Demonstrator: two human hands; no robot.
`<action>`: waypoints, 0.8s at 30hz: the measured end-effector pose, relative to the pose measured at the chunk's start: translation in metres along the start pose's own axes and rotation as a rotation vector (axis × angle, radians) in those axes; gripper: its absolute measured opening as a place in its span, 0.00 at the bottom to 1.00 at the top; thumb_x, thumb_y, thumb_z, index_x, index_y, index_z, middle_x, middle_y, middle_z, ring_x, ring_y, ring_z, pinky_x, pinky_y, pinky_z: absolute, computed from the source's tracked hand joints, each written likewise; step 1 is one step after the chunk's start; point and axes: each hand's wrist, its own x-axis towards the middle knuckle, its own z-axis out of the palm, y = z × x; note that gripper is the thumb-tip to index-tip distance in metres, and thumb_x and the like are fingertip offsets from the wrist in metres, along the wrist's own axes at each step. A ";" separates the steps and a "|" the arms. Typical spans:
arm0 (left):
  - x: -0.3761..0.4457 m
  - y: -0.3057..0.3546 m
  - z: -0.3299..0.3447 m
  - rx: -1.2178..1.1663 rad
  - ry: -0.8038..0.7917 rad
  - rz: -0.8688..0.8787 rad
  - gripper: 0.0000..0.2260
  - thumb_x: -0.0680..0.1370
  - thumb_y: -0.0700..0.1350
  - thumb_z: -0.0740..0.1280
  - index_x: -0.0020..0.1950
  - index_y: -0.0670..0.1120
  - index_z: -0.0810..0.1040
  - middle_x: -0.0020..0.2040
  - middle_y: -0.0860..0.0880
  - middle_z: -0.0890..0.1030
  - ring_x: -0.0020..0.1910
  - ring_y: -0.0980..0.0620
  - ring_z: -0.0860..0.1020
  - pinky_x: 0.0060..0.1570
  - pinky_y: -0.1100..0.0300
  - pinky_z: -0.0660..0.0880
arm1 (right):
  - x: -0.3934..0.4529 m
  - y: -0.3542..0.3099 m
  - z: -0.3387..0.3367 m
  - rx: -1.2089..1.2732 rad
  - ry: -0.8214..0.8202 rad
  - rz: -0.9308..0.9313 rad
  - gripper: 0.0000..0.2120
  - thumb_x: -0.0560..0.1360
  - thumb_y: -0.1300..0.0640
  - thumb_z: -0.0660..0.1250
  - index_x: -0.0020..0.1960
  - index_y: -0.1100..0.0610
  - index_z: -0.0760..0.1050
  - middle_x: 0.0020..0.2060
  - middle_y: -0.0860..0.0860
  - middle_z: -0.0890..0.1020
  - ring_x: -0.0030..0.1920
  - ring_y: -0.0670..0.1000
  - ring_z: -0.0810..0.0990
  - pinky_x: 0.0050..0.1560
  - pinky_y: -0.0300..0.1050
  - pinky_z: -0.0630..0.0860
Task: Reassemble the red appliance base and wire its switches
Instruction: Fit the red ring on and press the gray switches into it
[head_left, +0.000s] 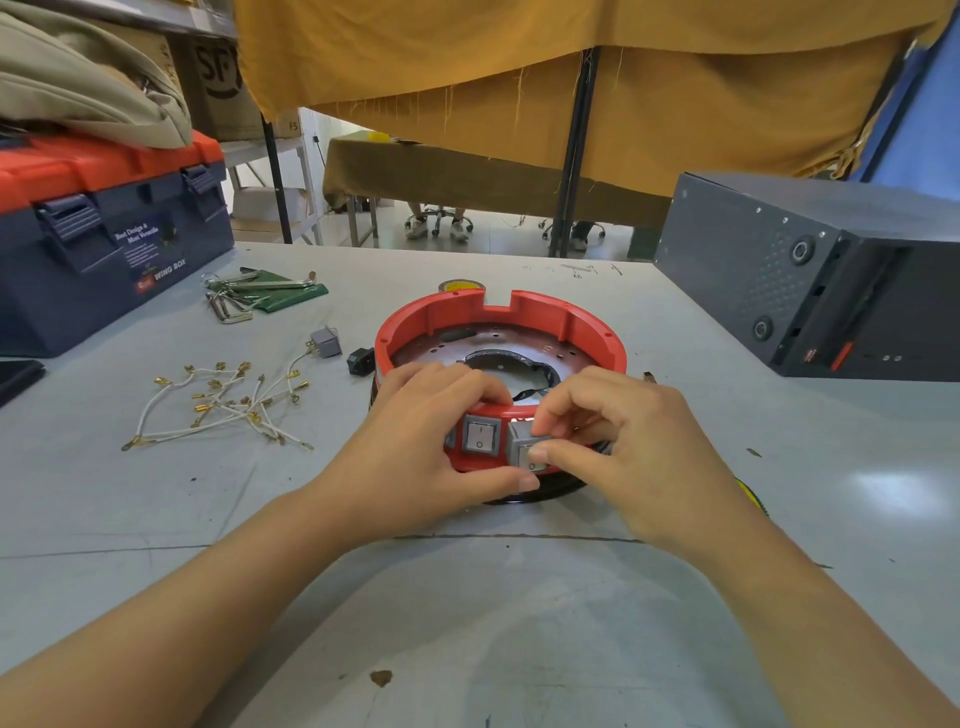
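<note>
Red appliance base (498, 332) mid-desk (519, 623), near edge toward person. Left hand (421, 441) grips front rim beside seated rocker switch (481, 435). Right hand (618, 447) pinches second switch (524, 447) at adjacent opening. Loose white wires (228, 405) lie left.

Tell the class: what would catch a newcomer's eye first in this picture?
The red appliance base at the table's centre stands out, with both hands at its near rim. The right hand pinches a grey switch beside one already seated; the left hand steadies the base. White wires lie scattered to the left.
</note>
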 end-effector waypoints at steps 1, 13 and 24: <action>-0.001 0.000 0.001 -0.002 0.011 0.003 0.24 0.67 0.69 0.63 0.54 0.55 0.74 0.48 0.62 0.74 0.50 0.62 0.70 0.62 0.62 0.59 | 0.000 0.000 -0.001 -0.007 0.001 0.005 0.09 0.68 0.63 0.75 0.38 0.51 0.77 0.37 0.44 0.79 0.40 0.43 0.78 0.44 0.41 0.78; -0.003 -0.001 0.008 -0.005 0.061 -0.024 0.21 0.68 0.68 0.63 0.52 0.55 0.74 0.46 0.60 0.76 0.50 0.61 0.71 0.60 0.64 0.60 | 0.000 0.000 -0.001 -0.086 0.000 -0.034 0.07 0.69 0.63 0.74 0.38 0.53 0.78 0.35 0.44 0.79 0.41 0.43 0.77 0.43 0.38 0.76; -0.001 0.003 0.006 -0.048 0.054 -0.069 0.17 0.71 0.64 0.66 0.51 0.53 0.76 0.45 0.60 0.76 0.49 0.61 0.71 0.58 0.70 0.58 | 0.004 0.007 -0.004 -0.357 -0.028 -0.025 0.17 0.71 0.48 0.71 0.59 0.48 0.74 0.56 0.43 0.73 0.56 0.41 0.65 0.54 0.33 0.58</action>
